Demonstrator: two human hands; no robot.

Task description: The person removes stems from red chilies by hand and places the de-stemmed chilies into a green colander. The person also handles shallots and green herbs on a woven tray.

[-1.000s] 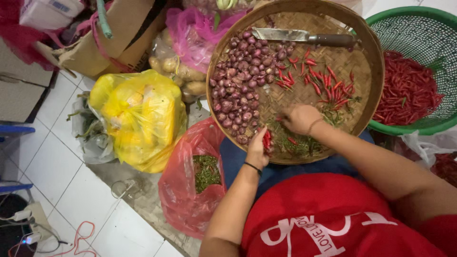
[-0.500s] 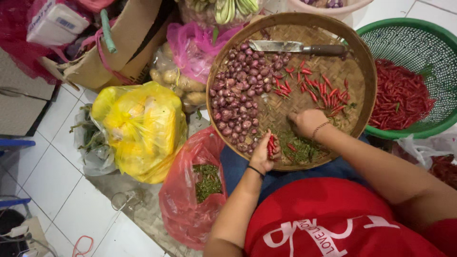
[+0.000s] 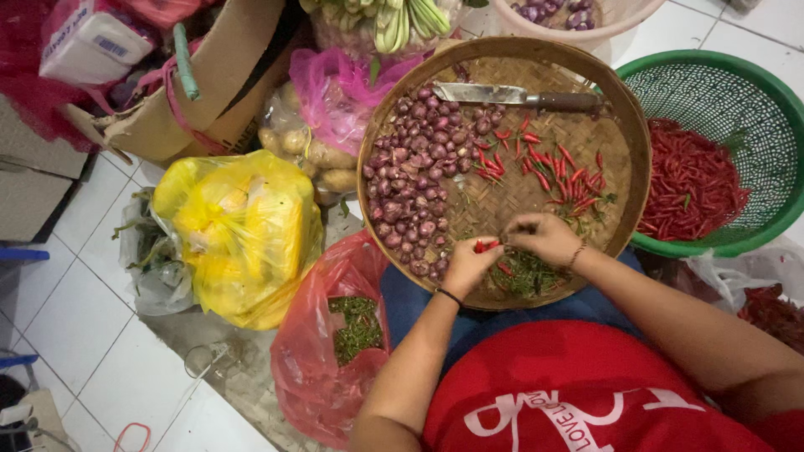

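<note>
A round woven bamboo tray (image 3: pixel 630 125) rests on my lap. It holds a heap of small purple shallots (image 3: pixel 419 180) on its left, scattered red chilies (image 3: pixel 557 172) in the middle, a pile of green stems (image 3: pixel 523 276) at its near edge and a knife (image 3: pixel 511 96) at the far side. My left hand (image 3: pixel 467 266) is closed on a bunch of red chilies (image 3: pixel 486 245). My right hand (image 3: pixel 544 237) pinches at the tips of that bunch. Both hands meet above the stem pile.
A green plastic basket (image 3: pixel 712 84) of red chilies (image 3: pixel 691 184) stands to the right. A red plastic bag (image 3: pixel 322 360) with green stems lies by my left knee. A yellow bag (image 3: pixel 230 234), a sack of potatoes (image 3: pixel 314 155) and a cardboard box (image 3: pixel 209 75) crowd the left.
My two hands have come together over the stem pile. The left hand rose from the tray's edge with its chilies, and the right hand moved left to meet it.
</note>
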